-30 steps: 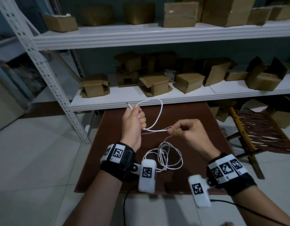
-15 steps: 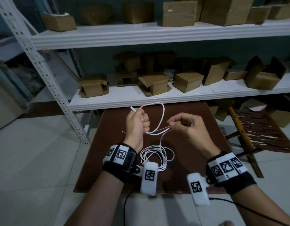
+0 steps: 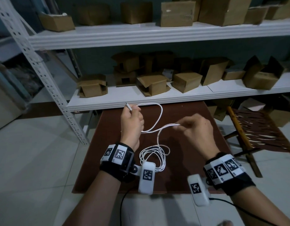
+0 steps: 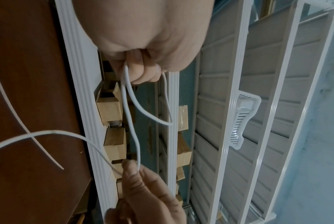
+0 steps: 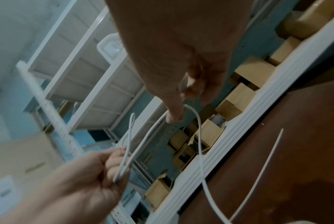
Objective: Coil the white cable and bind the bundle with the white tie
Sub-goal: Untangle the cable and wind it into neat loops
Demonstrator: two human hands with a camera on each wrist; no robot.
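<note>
My left hand (image 3: 133,121) grips the white cable (image 3: 161,115) in a fist above the brown table (image 3: 190,111), and the plug end (image 3: 128,107) sticks out past the thumb. One loop arcs up and right from that fist and comes back to it. My right hand (image 3: 196,129) pinches the cable just right of the loop. From there the cable drops to a loose pile (image 3: 164,160) on the table. Both wrist views show the cable (image 4: 132,136) (image 5: 199,136) strung between the two hands. A thin white strip, apparently the tie (image 4: 47,152) (image 5: 259,181), lies on the table.
White metal shelving (image 3: 157,98) with several cardboard boxes (image 3: 152,84) stands right behind the table. Its slanted upright (image 3: 48,82) is at the left. A wooden slatted chair (image 3: 255,128) stands to the right. The floor around is pale tile.
My right hand came a little closer to the left hand, then drew back right, lengthening the strand between them. The left hand has kept its loop and barely moved.
</note>
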